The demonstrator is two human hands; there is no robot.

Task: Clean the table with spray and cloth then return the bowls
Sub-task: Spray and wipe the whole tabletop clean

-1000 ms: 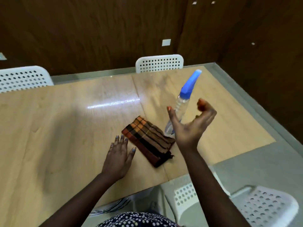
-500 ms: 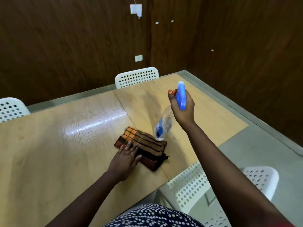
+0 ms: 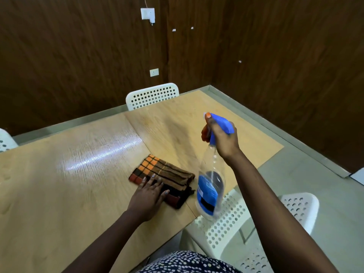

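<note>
My right hand (image 3: 222,138) grips the blue trigger head of a clear spray bottle (image 3: 211,182) with a blue label, held in the air over the table's near right edge, nozzle pointing toward the far left. A folded brown and orange checked cloth (image 3: 163,172) lies on the light wooden table (image 3: 69,184). My left hand (image 3: 149,192) rests flat on the cloth's near left part, fingers spread. No bowls are in view.
A white perforated chair (image 3: 152,95) stands at the table's far side, another chair (image 3: 5,139) at the far left, and two white chairs (image 3: 226,219) sit near my right side. Dark wood walls enclose the corner. Grey floor lies to the right.
My right hand caught the bottle by its trigger head and lifted it higher. My left hand slid from the bare table onto the cloth. The camera tilted up.
</note>
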